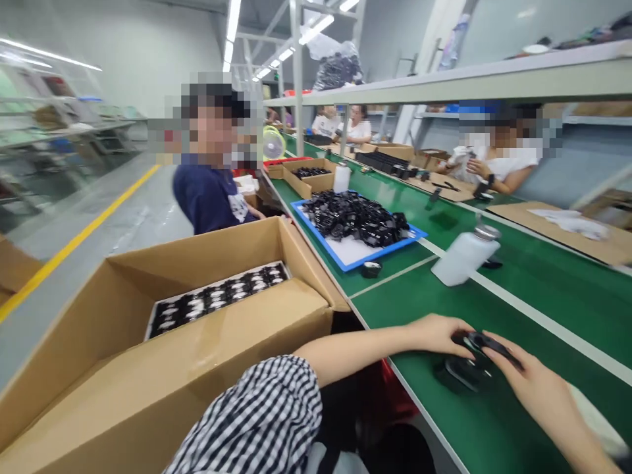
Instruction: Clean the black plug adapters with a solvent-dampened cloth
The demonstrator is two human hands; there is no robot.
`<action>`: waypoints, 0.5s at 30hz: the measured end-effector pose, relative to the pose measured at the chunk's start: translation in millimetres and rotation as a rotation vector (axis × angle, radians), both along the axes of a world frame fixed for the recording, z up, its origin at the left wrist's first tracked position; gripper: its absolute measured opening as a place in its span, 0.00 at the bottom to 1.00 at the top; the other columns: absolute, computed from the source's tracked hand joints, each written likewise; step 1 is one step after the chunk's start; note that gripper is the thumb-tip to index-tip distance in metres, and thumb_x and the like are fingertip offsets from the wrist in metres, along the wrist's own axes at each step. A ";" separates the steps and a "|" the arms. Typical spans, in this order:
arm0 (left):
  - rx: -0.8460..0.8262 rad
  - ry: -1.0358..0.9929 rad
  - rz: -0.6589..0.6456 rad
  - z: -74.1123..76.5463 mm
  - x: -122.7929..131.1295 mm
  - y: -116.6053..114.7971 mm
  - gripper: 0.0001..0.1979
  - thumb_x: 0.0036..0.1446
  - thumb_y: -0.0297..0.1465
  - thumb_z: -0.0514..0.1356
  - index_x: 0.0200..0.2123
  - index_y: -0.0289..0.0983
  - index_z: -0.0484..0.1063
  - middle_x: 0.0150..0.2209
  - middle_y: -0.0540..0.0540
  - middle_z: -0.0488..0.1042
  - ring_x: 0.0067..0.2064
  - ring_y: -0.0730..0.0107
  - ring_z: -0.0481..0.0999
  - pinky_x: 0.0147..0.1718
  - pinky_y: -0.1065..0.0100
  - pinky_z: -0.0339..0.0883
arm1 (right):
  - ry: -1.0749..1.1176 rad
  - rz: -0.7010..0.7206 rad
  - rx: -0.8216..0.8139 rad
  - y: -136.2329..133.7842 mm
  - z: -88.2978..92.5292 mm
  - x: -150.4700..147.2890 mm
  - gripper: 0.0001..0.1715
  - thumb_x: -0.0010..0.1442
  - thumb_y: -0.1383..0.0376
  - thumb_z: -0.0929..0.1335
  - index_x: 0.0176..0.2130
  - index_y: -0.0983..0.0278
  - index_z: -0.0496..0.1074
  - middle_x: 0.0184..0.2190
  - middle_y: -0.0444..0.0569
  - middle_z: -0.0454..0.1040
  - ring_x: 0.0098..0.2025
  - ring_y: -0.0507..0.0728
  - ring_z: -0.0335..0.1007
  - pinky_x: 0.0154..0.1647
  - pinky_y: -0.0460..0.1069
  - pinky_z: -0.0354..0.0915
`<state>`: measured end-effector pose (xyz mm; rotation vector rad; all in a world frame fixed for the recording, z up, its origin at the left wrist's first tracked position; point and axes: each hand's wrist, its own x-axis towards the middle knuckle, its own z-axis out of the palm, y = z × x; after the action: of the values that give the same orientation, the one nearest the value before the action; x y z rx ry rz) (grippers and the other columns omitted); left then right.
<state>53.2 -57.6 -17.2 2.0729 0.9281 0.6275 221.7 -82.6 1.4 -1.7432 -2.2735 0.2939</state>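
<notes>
Over the green work surface (pixel 395 303), my left hand (pixel 437 332) pinches one side of a glossy black plastic part (pixel 478 341). From the other side, my right hand (pixel 526 375) has its fingers closed on the same part. Just below them is another dark, shiny piece (pixel 461 374), blurred; I cannot tell whether it is joined to the held part. Beyond my hands stands a white bottle with a metal top (pixel 467 253). Farther up the table, a blue-rimmed tray (pixel 348 265) carries a heap of black plastic parts (pixel 353 217).
At my left stands a large open cardboard box (pixel 197 355) with rows of black pieces (pixel 217 299) inside. A person in a dark blue top (pixel 202 191) is behind it. Across the table, a person in white (pixel 513 158) handles something. A shelf (pixel 469 82) runs overhead.
</notes>
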 end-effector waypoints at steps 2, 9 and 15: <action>-0.043 -0.099 0.034 -6.4 1.3 0.0 0.22 0.40 0.33 0.57 0.42 0.33 0.59 0.39 0.47 0.68 0.39 0.75 0.67 0.38 0.76 0.59 | 0.106 -0.077 -0.014 -6.6 8.2 -11.6 0.22 0.51 0.57 0.55 0.40 0.66 0.64 0.39 0.52 0.68 0.39 0.58 0.64 0.38 0.50 0.62; -0.098 -0.155 0.102 -13.9 8.0 4.1 0.21 0.38 0.28 0.59 0.40 0.33 0.61 0.38 0.46 0.69 0.38 0.73 0.68 0.35 0.72 0.62 | 0.303 -0.126 0.047 -7.6 -5.0 -6.4 0.18 0.49 0.60 0.59 0.40 0.64 0.65 0.40 0.48 0.67 0.40 0.56 0.63 0.41 0.51 0.60; -0.018 -0.090 0.107 -11.5 9.2 1.1 0.19 0.40 0.30 0.57 0.40 0.36 0.62 0.36 0.50 0.69 0.39 0.73 0.67 0.36 0.73 0.62 | 0.249 -0.066 0.045 -10.9 -1.2 -14.2 0.14 0.51 0.64 0.59 0.40 0.61 0.65 0.38 0.45 0.68 0.40 0.55 0.63 0.40 0.49 0.60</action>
<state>62.4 -56.5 -28.7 1.9727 0.9938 0.7599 207.5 -93.5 0.2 -1.6542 -2.0283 0.4178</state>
